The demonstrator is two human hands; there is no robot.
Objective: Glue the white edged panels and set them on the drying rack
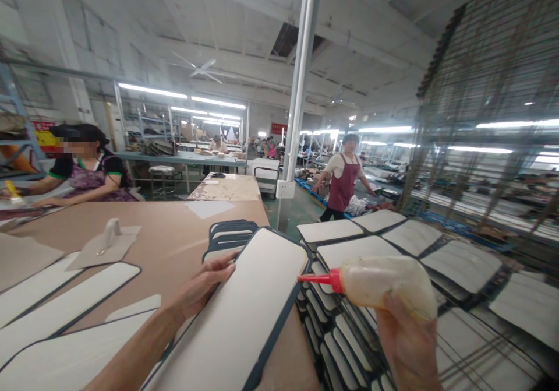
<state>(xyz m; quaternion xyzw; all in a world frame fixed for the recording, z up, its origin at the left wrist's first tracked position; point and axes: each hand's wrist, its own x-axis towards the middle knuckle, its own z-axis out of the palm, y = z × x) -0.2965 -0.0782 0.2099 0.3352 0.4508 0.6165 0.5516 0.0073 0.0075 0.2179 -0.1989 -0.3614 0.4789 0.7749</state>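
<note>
My left hand (209,280) grips the left edge of a long white panel (248,298) with rounded corners and a dark border, its fingers closed on that edge. The panel slants up and away over the brown table. In my right hand (406,333) is a translucent squeeze bottle (388,283) with a red nozzle (321,278), fingers wrapped round it. The bottle lies roughly level, and its nozzle tip is at the panel's right edge, near the far right corner.
More white panels (96,289) lie on the brown table (166,228) at left, beside a handled block (111,236). Dark-edged pieces (231,233) are stacked behind my panel. Panels (367,248) cover a rack at right. A metal post (297,105) stands ahead; two people (343,175) are nearby.
</note>
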